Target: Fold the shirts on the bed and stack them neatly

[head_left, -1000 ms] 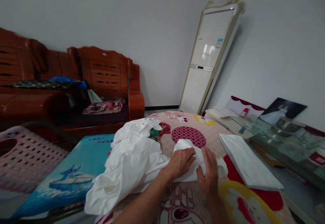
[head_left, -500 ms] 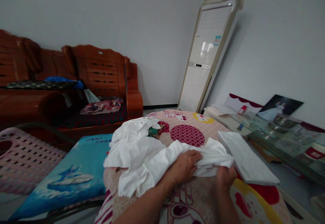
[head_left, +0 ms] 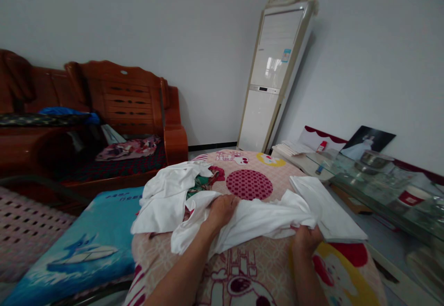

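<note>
A white cloth [head_left: 260,218] stretches between my two hands over a round table with a patterned pink cover [head_left: 249,183]. My left hand [head_left: 224,210] is closed on its upper left part, fingers bent into the fabric. At the other end, my right hand [head_left: 307,237] pinches a bunched corner. Another crumpled white cloth [head_left: 163,199] lies at the table's left, beside a green and red patterned fabric [head_left: 200,184]. To the right of my right hand rests a flat folded white cloth [head_left: 328,209].
A blue cushion [head_left: 90,236] and a pink woven chair [head_left: 31,232] stand left of the table. Behind them is a wooden sofa [head_left: 128,102]. A glass shelf [head_left: 374,190] with bowls runs along the right; a tall white cabinet unit [head_left: 260,116] stands behind.
My left hand has moved left along the white cloth, which now lies straighter and separate from the crumpled one. The view has shifted slightly right.
</note>
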The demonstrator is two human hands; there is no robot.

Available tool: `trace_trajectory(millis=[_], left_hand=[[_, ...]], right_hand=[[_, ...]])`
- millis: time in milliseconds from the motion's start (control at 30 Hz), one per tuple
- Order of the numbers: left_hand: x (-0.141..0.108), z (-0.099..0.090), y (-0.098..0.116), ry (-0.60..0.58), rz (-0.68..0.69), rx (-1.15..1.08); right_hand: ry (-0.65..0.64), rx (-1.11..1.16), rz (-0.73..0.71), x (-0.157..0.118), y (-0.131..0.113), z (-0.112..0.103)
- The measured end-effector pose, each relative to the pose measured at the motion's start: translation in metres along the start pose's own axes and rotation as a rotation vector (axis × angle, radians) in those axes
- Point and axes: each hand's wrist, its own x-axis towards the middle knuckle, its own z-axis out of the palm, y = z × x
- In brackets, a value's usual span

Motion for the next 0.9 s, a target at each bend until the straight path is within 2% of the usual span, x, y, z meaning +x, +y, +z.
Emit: trace_trajectory(millis=[167, 333, 567, 733, 800, 900], left_hand=[[0.001, -0.007, -0.010, -0.040, -0.006, -0.164], [0.002, -0.014, -0.008, 0.099, 0.018, -0.332], [-0.002, -0.018, 0.004, 0.282, 0.023, -0.296], [-0.004, -0.017, 0.005, 0.275, 0.076, -0.292], [-0.004, -0.021, 0.006, 0.277, 0.103, -0.309], [-0.008, -0.026, 0.011, 0.285, 0.174, -0.340]], right_hand=[[0.033, -0.083, 0.021, 0.000, -0.007, -0.002], [0.050, -0.229, -0.055, 0.002, -0.009, -0.004], [0.041, -0.293, -0.150, 0.005, -0.002, -0.003], [0.118, -0.352, -0.161, 0.003, -0.005, -0.003], [0.129, -0.327, -0.286, 0.000, -0.015, -0.005], [0.046, -0.302, -0.608, -0.010, -0.036, -0.005]])
